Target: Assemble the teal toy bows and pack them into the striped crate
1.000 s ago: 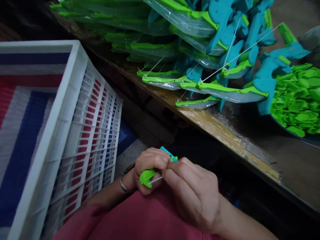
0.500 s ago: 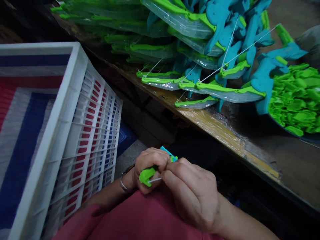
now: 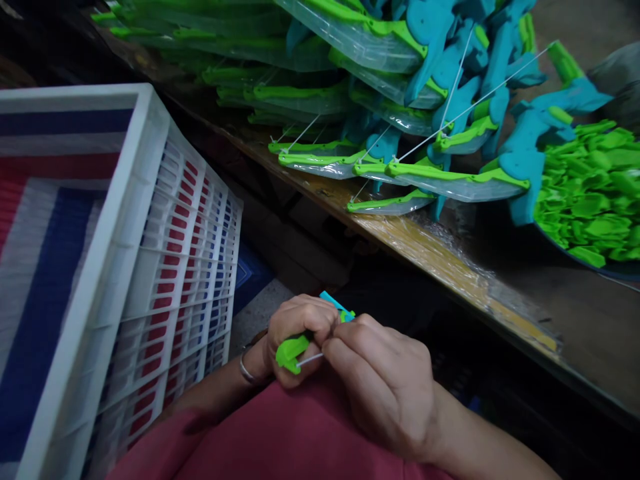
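My left hand (image 3: 295,333) is closed around a small green and blue toy bow piece (image 3: 291,350), held just above my lap in pink cloth. A thin white string (image 3: 311,359) sticks out from the green end. My right hand (image 3: 385,383) is closed, its fingertips pinching that string right against the left hand. A bracelet circles my left wrist.
A white slatted crate (image 3: 150,220) lined with a red, white and blue striped sack stands at the left. On the wooden bench (image 3: 450,260) lies a pile of several finished green and blue toy bows (image 3: 400,100). A dark bowl of loose green parts (image 3: 595,193) sits at the right.
Hands stay together on the piece; only the view has shifted slightly.
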Action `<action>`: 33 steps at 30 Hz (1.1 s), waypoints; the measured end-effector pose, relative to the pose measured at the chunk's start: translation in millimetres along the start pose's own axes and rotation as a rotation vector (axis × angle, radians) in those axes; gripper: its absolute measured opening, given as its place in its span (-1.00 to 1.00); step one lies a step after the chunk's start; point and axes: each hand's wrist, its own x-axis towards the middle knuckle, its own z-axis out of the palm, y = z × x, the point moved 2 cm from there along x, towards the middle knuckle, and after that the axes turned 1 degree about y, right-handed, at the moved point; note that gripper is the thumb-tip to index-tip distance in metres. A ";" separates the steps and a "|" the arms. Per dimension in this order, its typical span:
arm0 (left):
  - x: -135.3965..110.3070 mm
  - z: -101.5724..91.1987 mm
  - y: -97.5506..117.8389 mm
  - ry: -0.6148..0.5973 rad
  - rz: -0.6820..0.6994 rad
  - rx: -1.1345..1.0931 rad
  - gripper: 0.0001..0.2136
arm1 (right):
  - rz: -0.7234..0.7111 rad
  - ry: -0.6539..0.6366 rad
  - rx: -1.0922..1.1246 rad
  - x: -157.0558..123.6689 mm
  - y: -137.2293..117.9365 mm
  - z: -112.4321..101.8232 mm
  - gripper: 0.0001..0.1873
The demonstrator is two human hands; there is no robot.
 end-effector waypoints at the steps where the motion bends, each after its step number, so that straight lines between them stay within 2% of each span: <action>1: -0.1 -0.2 -0.3 -0.002 -0.001 -0.003 -0.76 | 0.001 -0.005 -0.007 0.6 -0.1 0.2 -0.69; 9: 0.3 0.3 -2.1 0.005 -0.009 -0.040 -0.83 | -0.009 -0.019 0.031 4.6 0.2 1.1 -0.73; 13: 0.3 0.3 -2.9 -0.011 -0.043 -0.039 -0.75 | -0.020 -0.048 0.048 5.1 -2.2 3.8 -0.68; 16: -6.6 -2.5 -4.0 0.024 -0.122 0.011 -0.68 | -0.033 -0.052 0.051 4.7 -3.2 6.9 -0.65; 21: -20.2 -6.2 -7.4 0.210 -0.353 0.160 -0.84 | -0.066 0.029 -0.085 2.4 3.6 7.6 -0.75; 25: -16.6 -2.1 -6.2 0.251 -0.442 0.198 -0.79 | -0.066 0.038 -0.101 2.0 15.4 8.9 -0.66; 29: -6.7 0.5 -0.9 0.256 -0.493 0.312 -0.69 | -0.115 0.043 -0.185 4.2 26.4 11.9 -0.72; 33: -3.7 -0.7 1.3 0.182 -0.423 0.405 -0.64 | -0.205 0.112 -0.285 6.2 34.4 16.2 -0.75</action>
